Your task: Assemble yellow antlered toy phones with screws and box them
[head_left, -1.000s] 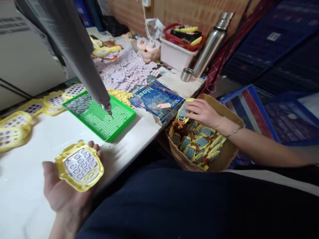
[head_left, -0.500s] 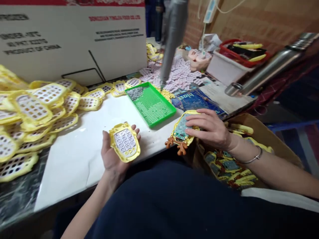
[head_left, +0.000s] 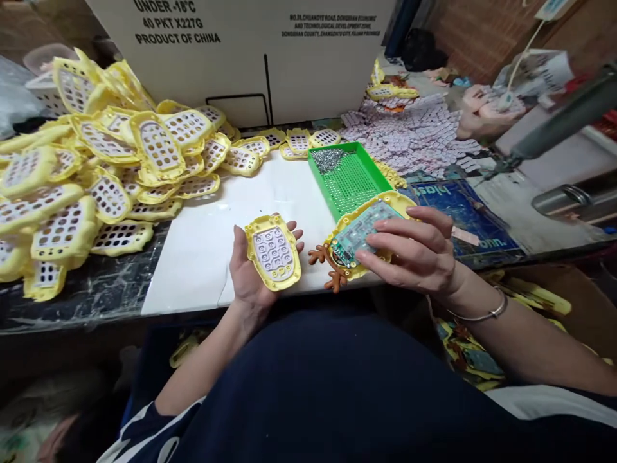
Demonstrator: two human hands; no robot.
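Since a second ago, that antlered circuit-board shell (head_left: 357,233) has moved from above the cardboard box (head_left: 588,283) over to the table (head_left: 113,289) edge, gripped in the right hand (head_left: 427,254); palm-up, the left hand (head_left: 248,283) cradles the yellow keypad shell (head_left: 274,256) between thumb and fingers, near the green tray (head_left: 354,182).

A printed white carton (head_left: 241,71) is standing at the far side; a black bag (head_left: 424,50) is lying to its right, and a white power strip (head_left: 553,8) is hanging far right.
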